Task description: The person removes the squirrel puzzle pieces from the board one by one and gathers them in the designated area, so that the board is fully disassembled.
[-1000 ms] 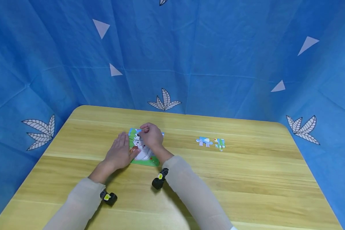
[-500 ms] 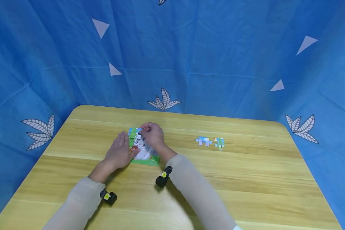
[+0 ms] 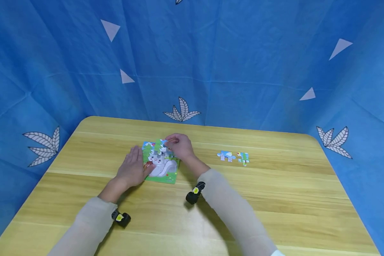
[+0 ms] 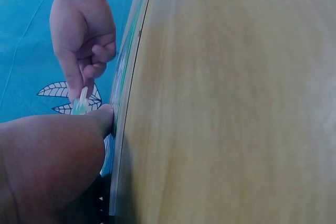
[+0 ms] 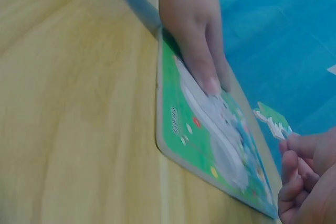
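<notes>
A square jigsaw puzzle (image 3: 166, 176) with a grey-and-white squirrel on green grass lies on the left part of the table. My left hand (image 3: 130, 170) rests along its left edge, fingers straight, thumb laid over the picture; the right wrist view shows that thumb pressing on the board. Over the puzzle's upper right, my right hand (image 3: 181, 146) pinches a jigsaw piece (image 5: 273, 119) between thumb and fingertips. Green and white show on this piece, which is held raised above the board. The right hand covers the puzzle's upper right corner in the head view.
Two loose jigsaw pieces, a blue one (image 3: 225, 155) and a green-and-blue one (image 3: 243, 158), lie to the right of the puzzle. The wooden table (image 3: 275, 199) meets a blue patterned cloth (image 3: 243, 64) behind it.
My right hand has shifted to the right and slightly away with the jigsaw piece, uncovering more of the squirrel. The left hand has stayed in place.
</notes>
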`<state>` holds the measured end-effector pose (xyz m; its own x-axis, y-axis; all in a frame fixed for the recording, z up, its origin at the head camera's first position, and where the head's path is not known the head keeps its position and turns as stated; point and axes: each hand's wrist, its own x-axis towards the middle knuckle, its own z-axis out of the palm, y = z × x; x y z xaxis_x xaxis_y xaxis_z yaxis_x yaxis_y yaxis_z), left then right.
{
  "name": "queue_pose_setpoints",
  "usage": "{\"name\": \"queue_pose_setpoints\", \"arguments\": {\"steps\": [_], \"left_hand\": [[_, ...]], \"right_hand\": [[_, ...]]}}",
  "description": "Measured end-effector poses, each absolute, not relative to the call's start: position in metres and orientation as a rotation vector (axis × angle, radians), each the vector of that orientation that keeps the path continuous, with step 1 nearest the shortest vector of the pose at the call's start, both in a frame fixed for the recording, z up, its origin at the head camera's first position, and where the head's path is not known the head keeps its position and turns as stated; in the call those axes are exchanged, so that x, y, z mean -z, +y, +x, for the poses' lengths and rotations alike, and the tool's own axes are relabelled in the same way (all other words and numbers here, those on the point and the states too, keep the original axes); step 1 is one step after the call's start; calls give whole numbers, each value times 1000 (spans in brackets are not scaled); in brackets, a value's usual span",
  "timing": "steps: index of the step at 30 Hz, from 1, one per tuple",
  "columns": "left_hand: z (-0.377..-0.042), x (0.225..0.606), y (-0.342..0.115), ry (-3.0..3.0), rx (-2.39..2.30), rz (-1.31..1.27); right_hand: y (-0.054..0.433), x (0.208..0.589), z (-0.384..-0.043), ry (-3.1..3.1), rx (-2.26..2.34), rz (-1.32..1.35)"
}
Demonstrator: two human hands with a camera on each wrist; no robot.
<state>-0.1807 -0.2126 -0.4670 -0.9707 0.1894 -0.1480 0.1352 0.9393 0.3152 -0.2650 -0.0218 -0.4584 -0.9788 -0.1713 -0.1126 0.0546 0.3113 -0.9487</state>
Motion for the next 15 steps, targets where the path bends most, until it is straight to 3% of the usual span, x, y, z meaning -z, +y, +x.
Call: {"name": "queue_pose_setpoints", "arguments": {"steps": [15], "left_hand": [[-181, 470, -213, 2926, -436, 248]], "right_hand": [[52, 449, -273, 2420, 1671, -233]]}}
